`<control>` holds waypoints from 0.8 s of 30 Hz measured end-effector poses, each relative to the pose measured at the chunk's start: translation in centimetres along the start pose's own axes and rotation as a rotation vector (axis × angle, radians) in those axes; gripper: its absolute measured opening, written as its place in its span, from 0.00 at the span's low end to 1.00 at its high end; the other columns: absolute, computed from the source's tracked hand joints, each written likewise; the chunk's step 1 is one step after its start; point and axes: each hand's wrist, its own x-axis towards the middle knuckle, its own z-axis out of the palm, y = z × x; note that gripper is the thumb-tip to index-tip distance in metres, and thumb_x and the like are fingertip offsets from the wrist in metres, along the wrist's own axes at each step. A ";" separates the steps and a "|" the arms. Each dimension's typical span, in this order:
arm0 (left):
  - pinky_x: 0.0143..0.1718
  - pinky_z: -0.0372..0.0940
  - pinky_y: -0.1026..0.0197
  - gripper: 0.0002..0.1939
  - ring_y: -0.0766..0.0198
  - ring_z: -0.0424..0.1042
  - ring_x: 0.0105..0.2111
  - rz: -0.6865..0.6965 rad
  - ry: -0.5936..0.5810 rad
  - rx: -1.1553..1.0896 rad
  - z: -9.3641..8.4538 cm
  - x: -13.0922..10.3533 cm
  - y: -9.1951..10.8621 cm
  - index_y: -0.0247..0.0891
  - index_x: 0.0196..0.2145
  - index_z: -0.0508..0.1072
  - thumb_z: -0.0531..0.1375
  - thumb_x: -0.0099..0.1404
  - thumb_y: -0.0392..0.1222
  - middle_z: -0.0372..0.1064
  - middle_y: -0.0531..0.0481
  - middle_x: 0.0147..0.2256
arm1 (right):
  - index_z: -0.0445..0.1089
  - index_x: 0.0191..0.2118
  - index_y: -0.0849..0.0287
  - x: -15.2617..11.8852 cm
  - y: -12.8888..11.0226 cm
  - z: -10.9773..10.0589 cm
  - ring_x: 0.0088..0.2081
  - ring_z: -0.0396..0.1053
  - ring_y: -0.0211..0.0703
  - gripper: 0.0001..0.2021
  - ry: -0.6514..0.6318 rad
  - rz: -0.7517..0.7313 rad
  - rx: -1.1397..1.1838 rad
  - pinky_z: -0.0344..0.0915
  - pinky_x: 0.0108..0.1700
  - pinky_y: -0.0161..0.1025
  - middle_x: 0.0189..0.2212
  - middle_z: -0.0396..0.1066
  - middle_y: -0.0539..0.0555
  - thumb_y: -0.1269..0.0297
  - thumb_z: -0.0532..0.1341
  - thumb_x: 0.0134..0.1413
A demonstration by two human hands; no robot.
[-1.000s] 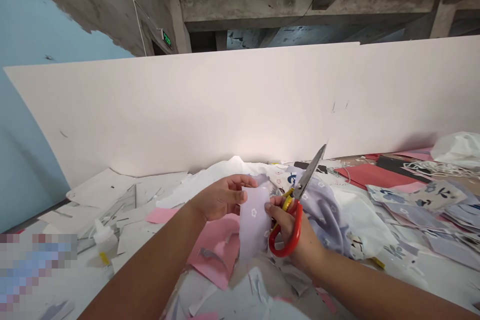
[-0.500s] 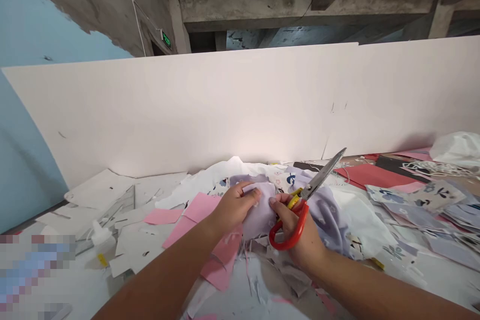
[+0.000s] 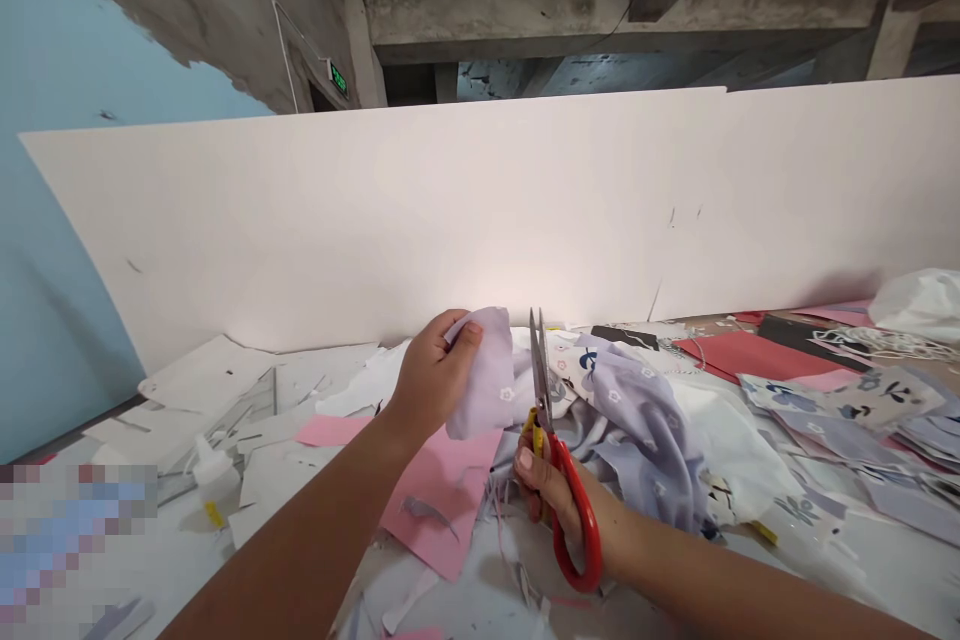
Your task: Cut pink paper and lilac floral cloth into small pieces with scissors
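Note:
My left hand pinches a lavender cloth piece with small white flowers, held up between thumb and fingers. In my right hand are red-handled scissors, their blades pointing up and slightly parted, just right of the cloth piece. Something yellow sits by the scissors' pivot, near my right fingers. Behind my right hand lies a crumpled heap of lavender flowered fabric. Below the cloth piece, a pink sheet lies with a thin grey scrap on it.
White card pieces and a small white bottle lie at the left. On the right are red sheets, a stack of patterned cloth pieces and white cord. A tall white panel stands behind.
My left hand has lifted the lavender piece up and left, away from the fabric heap. The scissors have swung from pointing up-right to nearly upright, and their blades have parted slightly.

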 end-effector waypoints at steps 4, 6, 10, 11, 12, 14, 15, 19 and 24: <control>0.19 0.52 0.69 0.14 0.70 0.56 0.20 -0.057 0.046 -0.049 -0.5 0.3 0.1 0.40 0.27 0.66 0.52 0.59 0.52 0.57 0.56 0.20 | 0.55 0.27 0.57 0.0 -0.2 0.2 0.22 0.55 0.35 0.20 0.036 0.016 -0.063 0.54 0.26 0.35 0.18 0.55 0.45 0.44 0.47 0.53; 0.18 0.51 0.69 0.14 0.70 0.55 0.20 -0.090 0.072 -0.084 -0.5 0.5 -0.1 0.39 0.26 0.66 0.53 0.58 0.53 0.55 0.57 0.20 | 0.56 0.28 0.58 0.1 -0.6 0.4 0.24 0.56 0.36 0.17 0.040 -0.028 -0.080 0.55 0.27 0.36 0.20 0.57 0.46 0.47 0.50 0.53; 0.19 0.54 0.69 0.15 0.70 0.57 0.21 -0.170 0.100 -0.259 -0.4 0.7 -0.6 0.40 0.29 0.67 0.54 0.56 0.54 0.56 0.56 0.22 | 0.56 0.31 0.57 -0.1 -1.4 0.5 0.24 0.57 0.36 0.14 0.012 -0.040 -0.014 0.55 0.28 0.36 0.22 0.57 0.46 0.51 0.56 0.51; 0.19 0.55 0.69 0.15 0.70 0.57 0.22 -0.193 0.103 -0.305 -0.4 0.7 -0.6 0.40 0.31 0.67 0.55 0.56 0.54 0.57 0.56 0.22 | 0.55 0.30 0.57 -0.3 -1.6 0.5 0.24 0.56 0.36 0.14 0.011 -0.025 -0.017 0.55 0.28 0.36 0.21 0.56 0.45 0.51 0.56 0.51; 0.20 0.56 0.68 0.15 0.69 0.58 0.22 -0.215 0.103 -0.342 -0.3 0.7 -0.6 0.40 0.32 0.67 0.55 0.55 0.54 0.58 0.56 0.23 | 0.55 0.29 0.57 -0.4 -1.7 0.5 0.24 0.55 0.36 0.15 0.015 -0.016 -0.028 0.55 0.27 0.36 0.21 0.54 0.45 0.50 0.55 0.51; 0.20 0.57 0.68 0.15 0.69 0.59 0.23 -0.242 0.106 -0.386 -0.3 0.8 -0.5 0.41 0.34 0.68 0.56 0.55 0.54 0.59 0.55 0.24 | 0.55 0.29 0.56 -0.8 -2.1 0.4 0.26 0.55 0.37 0.16 0.000 -0.063 -0.042 0.55 0.29 0.37 0.23 0.53 0.46 0.48 0.55 0.49; 0.20 0.58 0.68 0.15 0.69 0.60 0.23 -0.246 0.109 -0.397 -0.3 0.8 -0.5 0.41 0.33 0.68 0.56 0.54 0.54 0.59 0.55 0.24 | 0.56 0.31 0.56 -1.0 -2.3 0.3 0.28 0.56 0.38 0.17 -0.037 -0.103 -0.037 0.56 0.32 0.38 0.25 0.54 0.47 0.47 0.55 0.49; 0.18 0.56 0.69 0.14 0.70 0.58 0.21 -0.239 0.157 -0.374 -0.4 0.9 -0.4 0.40 0.32 0.68 0.57 0.54 0.53 0.57 0.56 0.22 | 0.53 0.42 0.56 -1.5 -2.9 0.4 0.39 0.59 0.43 0.22 -0.260 -0.197 -0.029 0.58 0.41 0.41 0.39 0.57 0.54 0.44 0.53 0.49; 0.18 0.56 0.69 0.15 0.69 0.58 0.21 -0.232 0.168 -0.368 -0.2 0.6 0.0 0.41 0.33 0.68 0.56 0.55 0.54 0.58 0.56 0.22 | 0.50 0.39 0.55 -1.6 -2.4 1.1 0.37 0.58 0.42 0.22 -0.146 -0.155 -0.020 0.57 0.41 0.40 0.37 0.58 0.53 0.40 0.48 0.50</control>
